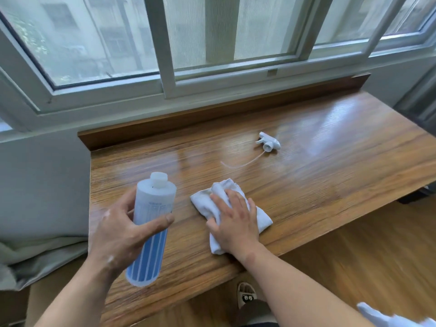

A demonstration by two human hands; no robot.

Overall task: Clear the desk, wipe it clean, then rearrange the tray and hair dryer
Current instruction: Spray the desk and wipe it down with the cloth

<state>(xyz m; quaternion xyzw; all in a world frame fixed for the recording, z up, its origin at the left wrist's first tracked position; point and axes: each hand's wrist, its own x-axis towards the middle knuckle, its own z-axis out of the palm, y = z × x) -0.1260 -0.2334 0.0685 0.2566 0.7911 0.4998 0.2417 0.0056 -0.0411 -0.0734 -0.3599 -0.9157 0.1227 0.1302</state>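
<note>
My left hand (122,234) grips a white bottle with blue stripes (151,223), held above the left end of the wooden desk (318,175); its neck is uncapped. My right hand (232,220) lies flat on a crumpled white cloth (262,218) near the desk's front edge, fingers spread and pressing it down. The bottle's white spray head (270,142), with its thin tube trailing left, lies on the desk farther back. No tray or hair dryer is in sight.
A window with white frames (165,43) runs behind the desk's raised back lip (212,114). Grey fabric (35,256) sits at the left. Below the desk edge is wooden floor (354,256) and a slipper (246,293).
</note>
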